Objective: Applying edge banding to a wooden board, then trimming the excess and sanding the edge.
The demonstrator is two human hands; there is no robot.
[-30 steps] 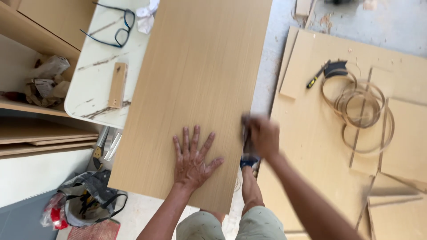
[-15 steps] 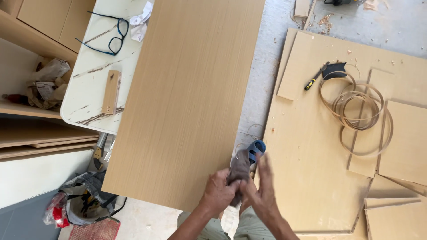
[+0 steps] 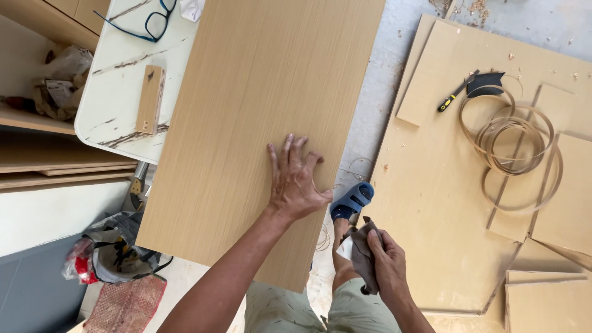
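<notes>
A long light wood-grain panel point(image 3: 259, 105) lies across a white table and overhangs toward me. My left hand point(image 3: 295, 179) presses flat on the panel near its right edge, fingers spread. My right hand point(image 3: 382, 259) is off the panel, just past its right edge, closed around a crumpled brown cloth point(image 3: 364, 253) with a bit of white showing. Below are my green shorts and a foot in a blue sandal point(image 3: 353, 201).
The white table point(image 3: 117, 92) carries a small wood block point(image 3: 150, 100) and blue-framed glasses point(image 3: 154, 21). Board offcuts point(image 3: 444, 203) cover the floor at right, with coiled edge banding point(image 3: 515, 145) and a yellow-handled tool point(image 3: 459, 91). Bags point(image 3: 114, 253) sit at lower left beside shelves.
My hands were together at the panel's right edge holding the cloth. Now the left hand has moved up onto the panel and lies flat, while the right hand stays low with the cloth.
</notes>
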